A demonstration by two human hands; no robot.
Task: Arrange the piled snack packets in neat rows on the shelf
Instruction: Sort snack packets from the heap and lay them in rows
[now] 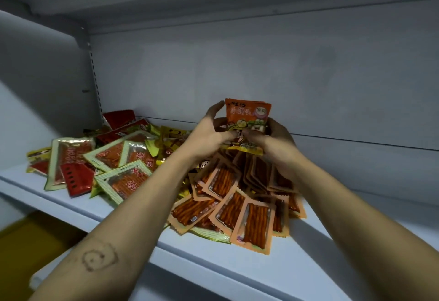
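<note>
From the head camera we see both forearms reaching to the middle of the frame. There the left grip (212, 132) and the right grip (275, 139) both clasp an orange packet (248, 115), holding it upright, thumbs on its front and fingers curled round its side edges. It stands above the pile of snack packets (234, 207). The pile spreads over the white shelf (313, 255) from centre to left. Orange-edged packets lie under the hands, and green-edged packets (120, 158) and red ones (76, 180) lie at the left of the frame.
</note>
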